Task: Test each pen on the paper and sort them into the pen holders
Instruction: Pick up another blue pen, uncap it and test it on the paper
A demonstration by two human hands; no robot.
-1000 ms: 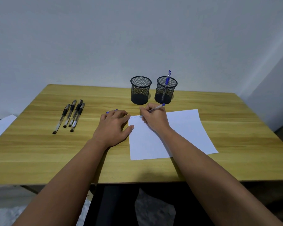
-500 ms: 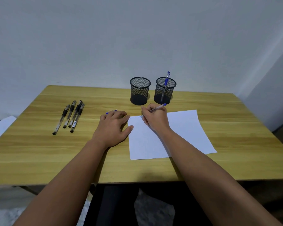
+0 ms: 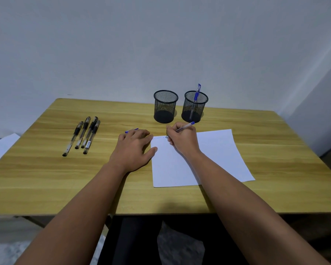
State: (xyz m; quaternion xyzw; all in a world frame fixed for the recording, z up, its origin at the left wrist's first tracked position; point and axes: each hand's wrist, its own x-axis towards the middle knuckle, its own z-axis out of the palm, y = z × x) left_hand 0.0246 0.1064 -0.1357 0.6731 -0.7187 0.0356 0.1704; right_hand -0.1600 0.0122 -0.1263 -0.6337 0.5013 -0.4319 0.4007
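The right hand [image 3: 183, 139] is curled around a clear pen with a blue end [image 3: 185, 126], gripping it in a writing hold; the tip is down on the top left corner of the white sheet of paper [image 3: 208, 159], and the blue end slants up and to the right, toward the holders. Faint marks show on the paper just left of the tip; they are too small to read. The left hand [image 3: 133, 148] lies palm down on the wooden table [image 3: 275, 150] just left of the sheet, its thumb touching the paper's left edge; a blue piece [image 3: 131, 130], perhaps a pen cap, pokes out from under its fingertips, and whether the fingers pinch it or merely rest on it cannot be told.

Two black mesh pen holders stand side by side at the back of the table, beyond the paper; the left holder [image 3: 165, 106] shows nothing inside, while the right holder [image 3: 195, 107] has one blue pen [image 3: 195, 98] standing in it, tilted so its cap rises over the rim. Four black-capped pens [image 3: 82, 135] lie in a close row on the left part of the table, well apart from the hands, their tips pointing toward the near edge; one carries a small label on its barrel. Some white sheets [image 3: 0, 148] show at the far left, off the table's edge.
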